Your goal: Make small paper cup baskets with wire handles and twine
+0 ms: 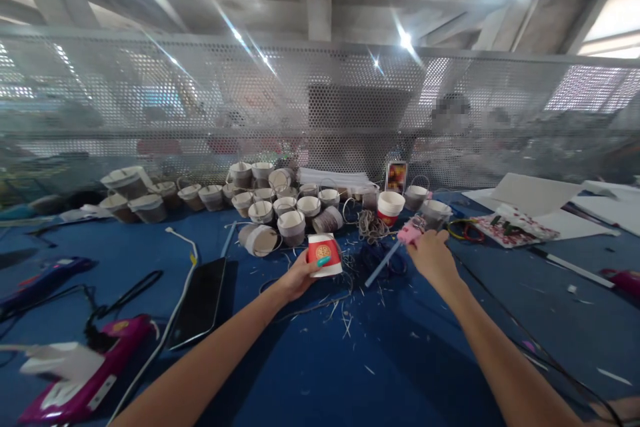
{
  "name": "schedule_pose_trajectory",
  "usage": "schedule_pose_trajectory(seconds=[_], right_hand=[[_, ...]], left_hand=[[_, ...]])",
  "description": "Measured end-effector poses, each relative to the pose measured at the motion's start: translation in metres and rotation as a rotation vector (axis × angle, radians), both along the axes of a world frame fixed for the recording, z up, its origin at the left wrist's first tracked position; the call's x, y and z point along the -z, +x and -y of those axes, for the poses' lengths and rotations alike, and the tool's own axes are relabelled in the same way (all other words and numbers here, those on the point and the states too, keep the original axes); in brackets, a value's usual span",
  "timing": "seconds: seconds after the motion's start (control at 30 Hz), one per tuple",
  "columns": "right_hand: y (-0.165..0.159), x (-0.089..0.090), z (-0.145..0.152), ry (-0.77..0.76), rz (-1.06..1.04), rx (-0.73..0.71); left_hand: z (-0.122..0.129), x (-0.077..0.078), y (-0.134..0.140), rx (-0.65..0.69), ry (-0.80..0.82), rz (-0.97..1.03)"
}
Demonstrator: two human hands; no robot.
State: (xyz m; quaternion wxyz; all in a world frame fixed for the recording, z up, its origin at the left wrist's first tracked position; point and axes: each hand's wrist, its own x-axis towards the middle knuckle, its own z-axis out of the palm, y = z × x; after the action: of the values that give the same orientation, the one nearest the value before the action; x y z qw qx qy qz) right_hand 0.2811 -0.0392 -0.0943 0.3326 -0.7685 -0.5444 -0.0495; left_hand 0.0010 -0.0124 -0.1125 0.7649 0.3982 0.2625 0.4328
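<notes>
My left hand [299, 275] is closed around a red and white paper cup [325, 255] with a gold emblem. The cup is turned bottom up and tilted, above the blue tabletop. To the right, my right hand [434, 255] grips a pink glue gun [410, 232], partly hidden by the fingers. A pale glue stick [384, 265] sticks out of it toward the lower left. Just beyond the hands, another red and white cup [391, 205] stands upright, beside a tangle of grey cord [373, 227].
Several grey-wrapped cups with cord handles [291, 227] crowd the back left. A black phone [199, 303], a white cable [187, 287] and a magenta power strip [120, 340] lie at left. White sheets [530, 197] lie back right, before a perforated metal screen [260, 100]. Cord scraps litter the middle.
</notes>
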Motion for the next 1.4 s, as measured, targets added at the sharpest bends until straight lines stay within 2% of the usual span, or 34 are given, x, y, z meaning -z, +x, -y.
schedule_pose_trajectory(seconds=[0.07,0.13,0.2,0.27,0.33,0.4,0.5,0.6,0.73,0.97,1.4], right_hand=[[-0.013,-0.008,0.002,0.012,0.041,-0.006],[-0.023,-0.013,0.004,0.05,-0.015,-0.098],[-0.031,-0.014,0.007,0.066,-0.235,-0.233],[-0.038,-0.012,0.009,0.043,-0.572,-0.354],[-0.045,-0.009,0.01,0.028,-0.896,-0.459],[-0.053,-0.009,0.012,0.047,-1.123,-0.541],[-0.065,-0.013,0.017,0.058,-1.307,-0.592],[-0.075,-0.017,0.025,0.001,-1.412,-0.619],[-0.085,-0.016,0.031,-0.033,-1.426,-0.649],[-0.093,-0.009,0.034,-0.202,-1.174,-0.647],[-0.092,-0.002,0.035,-0.232,-1.1,-0.694]], left_hand=[[0.0,-0.002,0.001,-0.007,0.015,0.007],[0.001,-0.005,0.002,-0.001,-0.002,-0.003],[0.001,-0.007,0.001,0.034,-0.044,-0.008],[0.001,-0.007,0.0,0.051,-0.079,-0.007],[0.0,-0.005,-0.001,0.023,-0.108,-0.016],[0.0,-0.003,-0.003,-0.025,-0.137,-0.031],[0.0,-0.002,-0.003,-0.051,-0.157,-0.028],[0.0,-0.003,-0.002,-0.006,-0.092,0.014],[0.0,-0.004,0.001,0.037,0.036,0.002],[0.002,-0.001,0.005,-0.062,0.112,-0.054],[0.001,0.004,0.006,-0.037,0.211,-0.119]])
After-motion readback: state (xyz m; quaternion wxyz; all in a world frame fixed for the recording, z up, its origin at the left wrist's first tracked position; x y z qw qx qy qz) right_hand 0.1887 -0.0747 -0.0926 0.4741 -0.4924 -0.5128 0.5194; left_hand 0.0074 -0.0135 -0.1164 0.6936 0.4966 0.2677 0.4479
